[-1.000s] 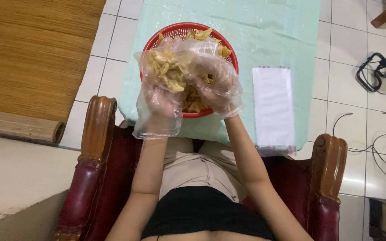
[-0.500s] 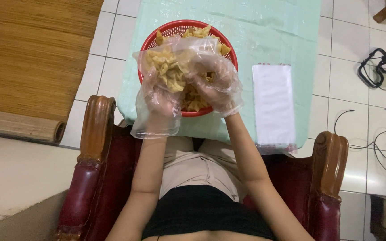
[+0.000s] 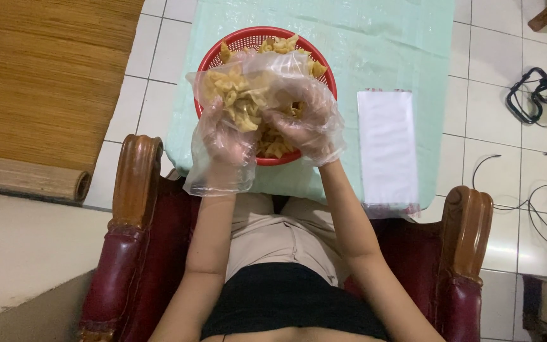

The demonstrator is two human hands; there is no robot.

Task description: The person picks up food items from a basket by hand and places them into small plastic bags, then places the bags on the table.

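Crackers (image 3: 238, 101) unmoved in left hand (image 3: 226, 136)

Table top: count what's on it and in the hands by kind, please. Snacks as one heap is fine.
Red basket: 1
Heap of fried snacks in it: 1
Clear bag of snacks, held by left hand and right hand: 1
Clear gloves: 2
Stack of white bags: 1
Total: 6
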